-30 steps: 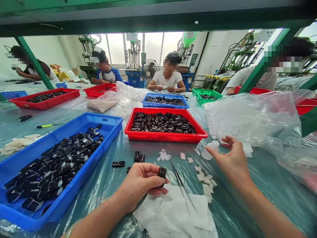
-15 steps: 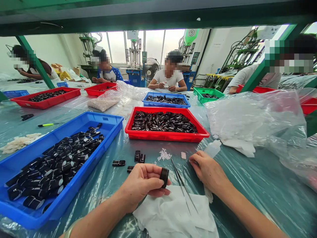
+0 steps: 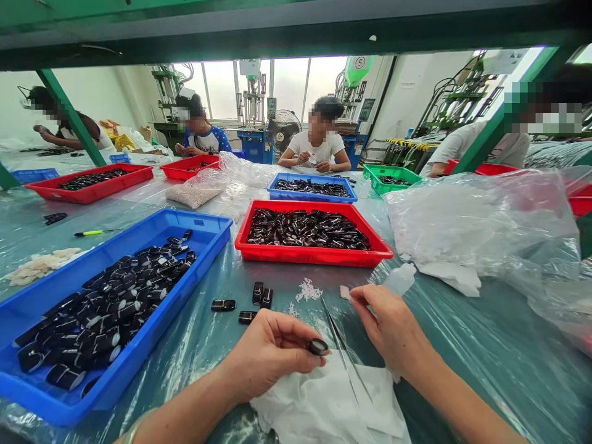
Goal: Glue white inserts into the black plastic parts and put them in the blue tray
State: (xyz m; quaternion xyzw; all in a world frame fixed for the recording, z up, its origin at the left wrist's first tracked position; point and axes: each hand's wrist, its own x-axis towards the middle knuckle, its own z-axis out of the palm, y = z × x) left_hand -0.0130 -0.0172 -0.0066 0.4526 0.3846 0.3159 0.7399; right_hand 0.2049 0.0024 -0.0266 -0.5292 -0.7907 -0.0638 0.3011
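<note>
My left hand (image 3: 277, 348) grips a small black casing (image 3: 317, 346) between thumb and fingers, its oval end turned up. My right hand (image 3: 395, 330) is closed in a pinch, its fingertips at the right edge of a small pale block (image 3: 345, 292). Between my hands, metal tweezers (image 3: 341, 339) lie partly on a white cloth (image 3: 337, 401). White scraps (image 3: 309, 290) are scattered near the tweezers' upper end. Several finished-looking black casings (image 3: 223, 304) lie to the left, beyond my left hand.
A blue tray (image 3: 185, 216) of black casings stands left; a red tray (image 3: 314, 256) of them stands ahead. A translucent bottle (image 3: 400, 279) lies beyond my right hand, near a large plastic bag (image 3: 481, 222). Co-workers (image 3: 319, 145) sit across the table, under a green frame (image 3: 69, 117).
My left hand has turned the black casing so that its oval end shows. My right fingertips have moved slightly left, up to the pale block.
</note>
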